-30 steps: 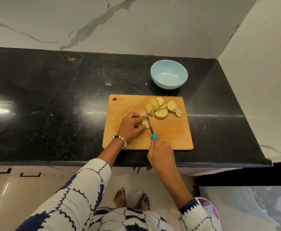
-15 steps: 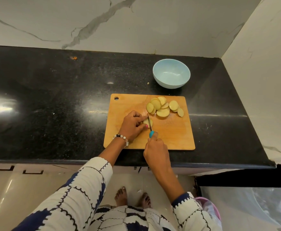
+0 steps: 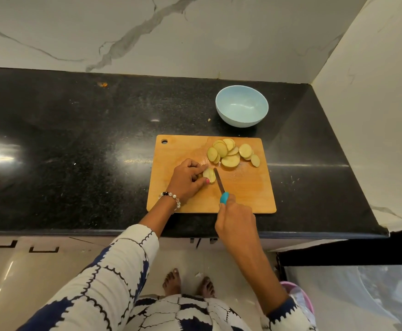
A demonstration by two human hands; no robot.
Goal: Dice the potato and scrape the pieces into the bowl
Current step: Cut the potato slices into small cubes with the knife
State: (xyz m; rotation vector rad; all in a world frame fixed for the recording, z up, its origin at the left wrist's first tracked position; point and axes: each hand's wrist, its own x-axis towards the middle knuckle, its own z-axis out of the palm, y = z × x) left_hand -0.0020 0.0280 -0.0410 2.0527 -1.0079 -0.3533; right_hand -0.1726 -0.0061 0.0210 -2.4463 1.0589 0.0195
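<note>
**Slices cut, dicing barely begun, bowl still empty**

Head view: the wooden cutting board (image 3: 243, 194) serves as the landmark on the black tabletop (image 3: 76, 151). At the board's far right part lies a heap of round potato slices (image 3: 231, 152), overlapping one another and not yet diced. Near the board's middle, the left hand (image 3: 188, 179) has its fingers curled down over a small stack of potato slices (image 3: 209, 175), pinning it to the wood. The right hand (image 3: 237, 217), over the board's near edge, is closed round the blue handle of a knife (image 3: 219, 181), whose blade lies just beside the held stack on its right side; whether the edge touches the potato I cannot tell.

Just beyond the board's far edge stands the light blue bowl (image 3: 241, 106), with nothing in it.

By my judgement the slicing is done, while cutting into strips and cubes has only started on this one stack. The whole heap remains, and the scraping into the bowl has not begun.
</note>
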